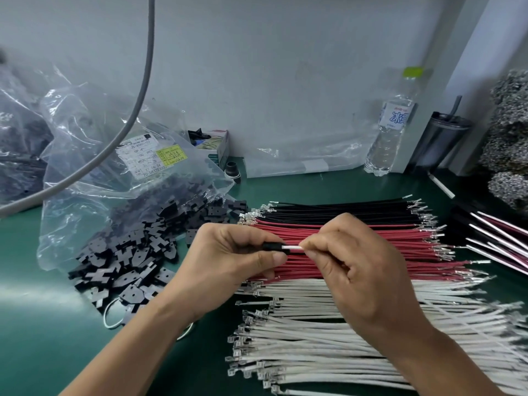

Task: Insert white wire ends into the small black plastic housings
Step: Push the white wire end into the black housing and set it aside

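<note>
My left hand (228, 258) pinches a small black plastic housing (271, 247) between thumb and fingers, above the wires. My right hand (363, 270) pinches a white wire (293, 247) close to its end, and that end sits in the housing's opening. The rest of this wire is hidden behind my right hand. Below both hands lies a spread of white wires (328, 347) with metal terminals on the green mat. A heap of loose black housings (134, 252) lies to the left, spilling from a clear plastic bag (94, 155).
Red wires (371, 247) and black wires (343, 210) lie in rows behind the white ones. More wires (497, 241) sit at the right. A water bottle (391, 127), a dark tumbler (440, 141) and a grey cable (137, 98) stand along the back wall.
</note>
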`<state>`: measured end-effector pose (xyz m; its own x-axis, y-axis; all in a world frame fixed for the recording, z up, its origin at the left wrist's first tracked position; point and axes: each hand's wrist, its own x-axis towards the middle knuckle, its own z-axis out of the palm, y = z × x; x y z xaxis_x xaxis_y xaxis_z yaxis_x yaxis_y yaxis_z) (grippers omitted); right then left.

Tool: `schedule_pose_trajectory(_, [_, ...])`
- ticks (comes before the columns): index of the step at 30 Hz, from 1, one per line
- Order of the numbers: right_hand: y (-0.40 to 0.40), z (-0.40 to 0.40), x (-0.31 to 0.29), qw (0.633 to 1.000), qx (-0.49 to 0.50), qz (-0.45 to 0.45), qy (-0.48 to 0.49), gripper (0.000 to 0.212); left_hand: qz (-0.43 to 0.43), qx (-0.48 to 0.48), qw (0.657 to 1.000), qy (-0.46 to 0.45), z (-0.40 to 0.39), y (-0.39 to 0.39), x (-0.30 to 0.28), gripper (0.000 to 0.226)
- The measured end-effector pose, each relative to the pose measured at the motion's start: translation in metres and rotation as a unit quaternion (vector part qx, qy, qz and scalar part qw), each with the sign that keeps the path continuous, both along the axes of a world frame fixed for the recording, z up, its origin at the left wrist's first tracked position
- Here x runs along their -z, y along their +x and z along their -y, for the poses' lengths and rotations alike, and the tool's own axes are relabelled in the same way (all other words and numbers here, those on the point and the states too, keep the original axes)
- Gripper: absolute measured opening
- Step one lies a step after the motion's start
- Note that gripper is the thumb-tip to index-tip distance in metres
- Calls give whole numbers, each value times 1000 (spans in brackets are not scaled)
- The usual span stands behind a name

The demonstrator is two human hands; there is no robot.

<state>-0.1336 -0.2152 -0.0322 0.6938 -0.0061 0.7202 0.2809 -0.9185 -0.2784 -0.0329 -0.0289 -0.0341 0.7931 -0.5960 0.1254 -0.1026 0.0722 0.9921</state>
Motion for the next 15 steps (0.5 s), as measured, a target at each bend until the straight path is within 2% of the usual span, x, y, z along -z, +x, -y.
schedule_pose_trajectory(2, [0, -3, 2, 997, -26, -34, 69, 11, 13, 6, 1000, 12, 0, 0, 1, 18])
schedule_pose_trajectory(4, [-1, -1, 3, 993, -33, -54, 96, 11, 29, 3, 999, 17, 1, 0, 2, 17])
schedule_pose_trajectory(9, [2, 3, 0, 992, -14, -71, 100, 14, 38, -4, 999, 20, 1, 1, 3, 19])
schedule_pose_trajectory(15, [7, -6, 6, 997, -4, -37, 60, 13, 37, 6, 999, 28, -1, 1, 7, 18])
